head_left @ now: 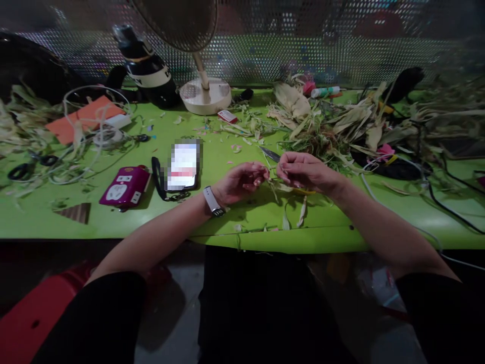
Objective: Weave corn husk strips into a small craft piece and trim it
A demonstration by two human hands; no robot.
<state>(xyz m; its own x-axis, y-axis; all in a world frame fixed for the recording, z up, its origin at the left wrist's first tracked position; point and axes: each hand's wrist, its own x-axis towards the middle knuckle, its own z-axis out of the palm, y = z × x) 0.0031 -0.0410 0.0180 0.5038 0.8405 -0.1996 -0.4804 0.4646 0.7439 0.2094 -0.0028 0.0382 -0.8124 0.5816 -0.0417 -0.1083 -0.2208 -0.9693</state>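
Note:
My left hand [246, 182], with a watch [214, 201] on its wrist, is held just above the green table with its fingers curled and fingertips drawn together. A thin pale plant strip [273, 191] hangs at those fingertips. Facing it, my right hand [303, 169] has its thumb and fingers pinched; what they hold is too small to make out. A grey pointed blade [270, 153] shows beyond the right fingers, and something yellow [304, 192] lies below that palm. Dry husk pieces [302, 211] rest near the table's front edge.
Heaped dry husks [326, 121] cover the back right, with cables [447, 202] beside them. A fan [204, 96] and a dark bottle [151, 76] stand at the back. Leftward are a phone [184, 164], purple power adapter [125, 187], scissors [32, 164] and orange paper [85, 119].

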